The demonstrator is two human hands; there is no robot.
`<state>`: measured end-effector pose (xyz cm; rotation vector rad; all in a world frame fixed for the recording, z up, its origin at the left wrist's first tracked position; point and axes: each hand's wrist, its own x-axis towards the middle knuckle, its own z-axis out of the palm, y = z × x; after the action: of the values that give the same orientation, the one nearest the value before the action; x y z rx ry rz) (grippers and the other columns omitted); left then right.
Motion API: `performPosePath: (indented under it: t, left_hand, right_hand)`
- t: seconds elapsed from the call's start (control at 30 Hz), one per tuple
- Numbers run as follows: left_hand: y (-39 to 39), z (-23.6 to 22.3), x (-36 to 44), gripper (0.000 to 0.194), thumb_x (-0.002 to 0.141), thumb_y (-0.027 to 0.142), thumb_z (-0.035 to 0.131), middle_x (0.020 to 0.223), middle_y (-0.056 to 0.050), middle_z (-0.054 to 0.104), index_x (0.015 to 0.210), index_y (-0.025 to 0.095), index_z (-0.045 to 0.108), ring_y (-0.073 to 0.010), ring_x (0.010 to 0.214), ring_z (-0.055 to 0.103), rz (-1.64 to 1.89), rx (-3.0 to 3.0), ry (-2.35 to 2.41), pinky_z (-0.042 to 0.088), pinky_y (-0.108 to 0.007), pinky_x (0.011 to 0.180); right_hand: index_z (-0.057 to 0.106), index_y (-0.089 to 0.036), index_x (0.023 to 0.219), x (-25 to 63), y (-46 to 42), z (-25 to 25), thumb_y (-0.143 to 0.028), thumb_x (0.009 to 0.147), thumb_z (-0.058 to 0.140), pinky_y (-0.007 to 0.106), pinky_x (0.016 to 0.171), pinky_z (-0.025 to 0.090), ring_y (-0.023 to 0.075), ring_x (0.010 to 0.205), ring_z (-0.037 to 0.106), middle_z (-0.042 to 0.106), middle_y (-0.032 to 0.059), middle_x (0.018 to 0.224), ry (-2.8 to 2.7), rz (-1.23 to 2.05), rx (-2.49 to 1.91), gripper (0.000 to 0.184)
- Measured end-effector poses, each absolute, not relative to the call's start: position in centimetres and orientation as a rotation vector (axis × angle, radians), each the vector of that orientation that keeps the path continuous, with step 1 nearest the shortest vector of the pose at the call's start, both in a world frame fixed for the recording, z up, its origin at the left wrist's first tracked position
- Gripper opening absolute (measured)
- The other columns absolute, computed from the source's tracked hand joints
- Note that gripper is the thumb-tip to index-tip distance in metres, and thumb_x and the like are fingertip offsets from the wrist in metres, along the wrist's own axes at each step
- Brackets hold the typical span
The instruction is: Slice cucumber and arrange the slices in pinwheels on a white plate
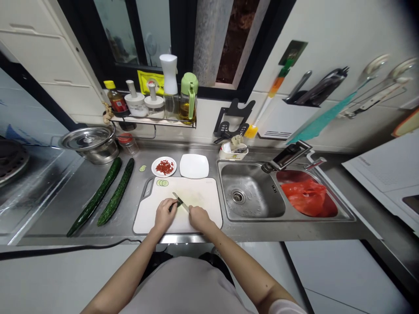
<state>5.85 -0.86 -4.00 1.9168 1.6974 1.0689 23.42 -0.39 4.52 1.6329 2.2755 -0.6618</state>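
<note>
My right hand (200, 219) is closed around the handle of a small knife (182, 204), whose blade slants up and left over the white cutting board (206, 196). Under the fingers of my left hand (165, 214) is a dark green piece of cucumber (178, 203), mostly hidden, close beside the blade. A few thin cucumber slices (162, 183) overlap near the board's upper left corner. Behind the board stand a white plate (194, 166) and a small dish (154, 167) of red bits. Two long cucumbers (98, 196) (116, 192) lie to the left.
To the right is a steel sink (252, 205) with a faucet (288, 155) and a red plastic bag (306, 196) in its second basin. A lidded steel pot (94, 146) and red-capped jar (128, 144) stand at the back left. Above hangs a rack (153, 120) of condiments.
</note>
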Motion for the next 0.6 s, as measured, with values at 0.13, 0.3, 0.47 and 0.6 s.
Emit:
performPosePath:
  t: [0.13, 0.3, 0.47, 0.6]
  left_hand:
    - [-0.7, -3.3, 5.8, 0.019, 0.086, 0.024, 0.050, 0.100, -0.005, 0.069, 0.095, 0.023, 0.067, -0.0203, 0.096, 0.063, 1.026, 1.854, 1.684, 0.050, -0.036, 0.088]
    - [-0.7, -2.9, 6.0, 0.017, 0.084, 0.025, 0.051, 0.099, -0.005, 0.068, 0.091, 0.023, 0.066, -0.0200, 0.095, 0.062, 1.065, 1.776, 1.682, 0.050, -0.035, 0.087]
    - [-0.9, -2.8, 5.9, 0.017, 0.084, 0.029, 0.051, 0.098, -0.005, 0.068, 0.088, 0.023, 0.066, -0.0207, 0.094, 0.062, 1.101, 1.686, 1.749, 0.049, -0.035, 0.085]
    - [-0.8, -3.0, 5.5, 0.019, 0.083, 0.034, 0.052, 0.094, -0.005, 0.067, 0.092, 0.021, 0.064, -0.0193, 0.087, 0.063, 1.184, 1.446, 1.828, 0.050, -0.034, 0.083]
  right_hand:
    - [0.059, -0.012, 0.110, 22.7, 0.5, 4.6, -0.011, 0.089, 0.039, 0.032, 0.074, 0.049, 0.0249, 0.094, 0.067, 0.069, 0.0165, 0.097, 2.315, -0.640, 1.622, 0.029]
    - [0.057, -0.013, 0.113, 22.8, 0.8, 5.0, -0.008, 0.088, 0.040, 0.031, 0.076, 0.048, 0.0235, 0.096, 0.066, 0.068, 0.0150, 0.099, 2.345, -0.565, 1.622, 0.031]
    - [0.052, -0.018, 0.121, 24.0, 0.9, 5.4, -0.007, 0.091, 0.035, 0.030, 0.077, 0.046, 0.0201, 0.093, 0.065, 0.062, 0.0128, 0.108, 2.337, -0.401, 1.660, 0.036]
    - [0.044, -0.022, 0.134, 25.1, 0.7, 5.3, -0.010, 0.094, 0.035, 0.031, 0.081, 0.043, 0.0201, 0.095, 0.062, 0.058, 0.0139, 0.114, 2.377, -0.269, 1.671, 0.043]
